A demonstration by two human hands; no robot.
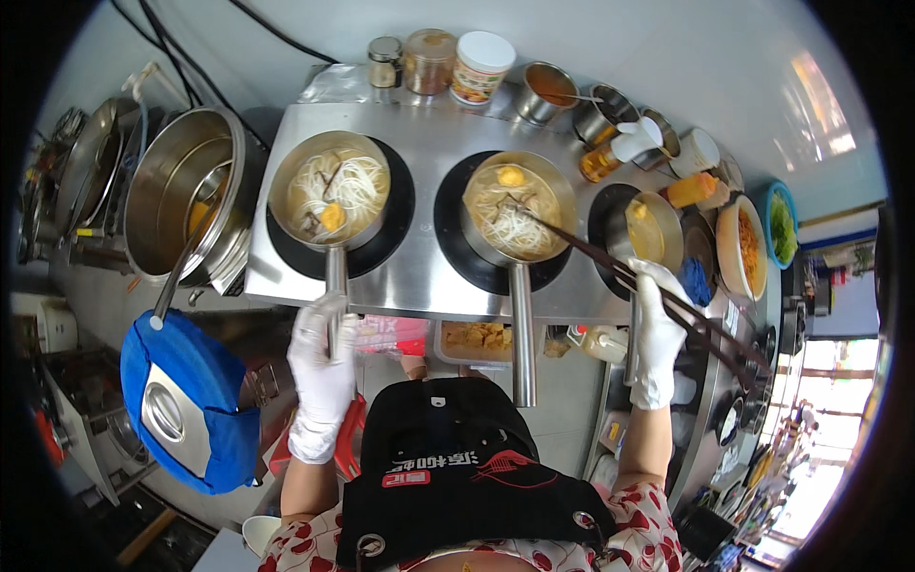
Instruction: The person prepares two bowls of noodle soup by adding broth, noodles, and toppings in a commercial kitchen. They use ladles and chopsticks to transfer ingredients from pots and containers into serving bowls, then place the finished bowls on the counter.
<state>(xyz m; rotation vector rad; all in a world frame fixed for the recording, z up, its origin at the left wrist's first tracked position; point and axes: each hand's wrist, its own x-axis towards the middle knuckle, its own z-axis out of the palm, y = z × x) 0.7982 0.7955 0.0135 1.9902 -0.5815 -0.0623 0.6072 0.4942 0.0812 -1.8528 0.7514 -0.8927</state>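
Both hands wear white gloves. My left hand (323, 350) is closed around the handle of the left saucepan (382, 211), which holds white noodles (350, 175), dark strips and a yellow-orange piece in broth. My right hand (656, 322) grips long dark chopsticks (600, 254). Their tips reach into the middle saucepan (568, 196), among its noodles (518, 218) and another yellow-orange piece. The middle pan's steel handle (524, 336) points toward me, untouched. Beside my right hand stands a third saucepan (675, 222) with clear yellowish broth and a yellow piece; its handle is partly hidden behind that hand.
A deep steel pot (146, 193) with a ladle stands left of the steel cooktop (422, 279). Jars and a white-lidded tub (486, 53) line the back. Sauce pots (547, 89), a bowl of orange shreds (729, 261) and a blue bowl of greens (772, 207) sit at right.
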